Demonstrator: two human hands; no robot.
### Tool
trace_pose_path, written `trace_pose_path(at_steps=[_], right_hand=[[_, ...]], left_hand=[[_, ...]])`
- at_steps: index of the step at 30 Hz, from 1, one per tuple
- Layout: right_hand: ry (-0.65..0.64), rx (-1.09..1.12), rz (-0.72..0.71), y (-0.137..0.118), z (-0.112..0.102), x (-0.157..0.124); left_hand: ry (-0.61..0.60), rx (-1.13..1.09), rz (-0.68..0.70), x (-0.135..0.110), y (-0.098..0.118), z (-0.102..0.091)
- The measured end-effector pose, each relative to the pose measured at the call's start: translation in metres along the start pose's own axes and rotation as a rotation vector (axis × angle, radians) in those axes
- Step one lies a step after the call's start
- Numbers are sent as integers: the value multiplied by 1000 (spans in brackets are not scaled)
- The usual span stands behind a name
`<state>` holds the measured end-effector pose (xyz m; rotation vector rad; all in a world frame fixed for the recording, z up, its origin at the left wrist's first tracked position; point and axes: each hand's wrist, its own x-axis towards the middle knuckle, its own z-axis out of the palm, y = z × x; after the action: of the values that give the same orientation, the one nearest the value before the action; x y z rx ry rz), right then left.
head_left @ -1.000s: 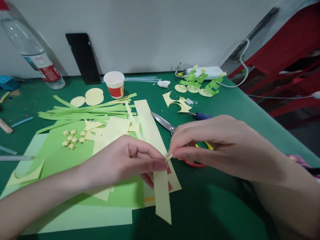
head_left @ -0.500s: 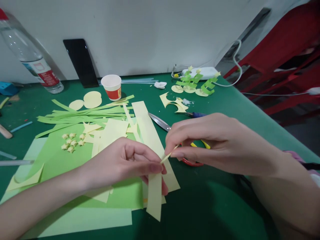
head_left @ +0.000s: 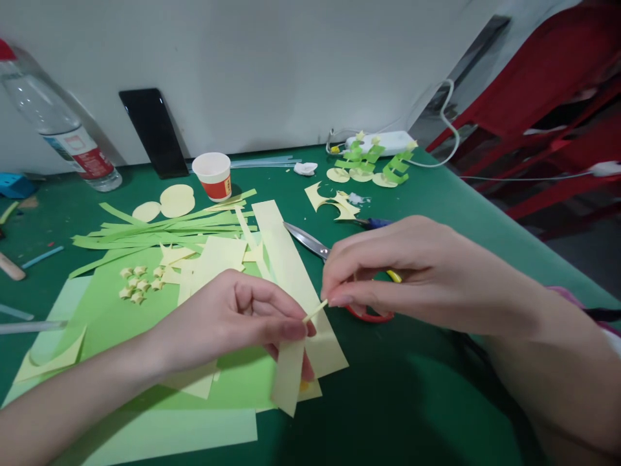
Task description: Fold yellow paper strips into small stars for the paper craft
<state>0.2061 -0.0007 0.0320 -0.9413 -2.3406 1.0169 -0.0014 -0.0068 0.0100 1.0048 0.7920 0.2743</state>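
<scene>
A pale yellow paper strip (head_left: 290, 375) is pinched between the thumb and fingers of my left hand (head_left: 252, 320), its wide end hanging down. My right hand (head_left: 383, 272) grips the narrow, edge-on end of that strip, a short way to the right. Beneath my right hand lie scissors (head_left: 310, 242), blades pointing up and left, the red and yellow handles partly covered. A wider pale yellow paper band (head_left: 281, 239) runs under both hands. Left of them, several small folded paper stars (head_left: 140, 283) rest on a green sheet (head_left: 104, 310).
Green paper strips (head_left: 160, 230) lie behind the sheets. Farther back stand a paper cup (head_left: 213, 178), a phone (head_left: 152, 133) and a bottle (head_left: 72, 136). Green paper curls on yellow discs (head_left: 361, 175) sit before a white power strip (head_left: 388, 141). Red chairs (head_left: 538, 84) are at right.
The hanging end of the strip has swung left and tilted. My left hand has shifted slightly left, and more of the narrow end shows between my hands. The view has tilted slightly.
</scene>
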Motion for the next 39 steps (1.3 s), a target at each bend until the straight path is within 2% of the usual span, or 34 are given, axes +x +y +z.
trace_pose_path(at_steps=[9, 16, 21, 25, 29, 34, 39], right_hand=[[15, -76, -78, 3, -4, 0], [-44, -37, -19, 5, -3, 1], [1, -39, -53, 4, -4, 0], [12, -75, -69, 4, -7, -1], [0, -95, -66, 5, -7, -1], [-29, -86, -22, 6, -5, -1], [28, -18, -74, 7, -6, -1]], left_hand=[[24, 28, -13, 1, 1, 1], [70, 30, -58, 1, 3, 3], [21, 18, -80, 1, 4, 2], [1, 41, -47, 1, 3, 2], [17, 4, -9, 1, 0, 1], [36, -45, -26, 1, -2, 1], [-30, -115, 1, 1, -3, 1]])
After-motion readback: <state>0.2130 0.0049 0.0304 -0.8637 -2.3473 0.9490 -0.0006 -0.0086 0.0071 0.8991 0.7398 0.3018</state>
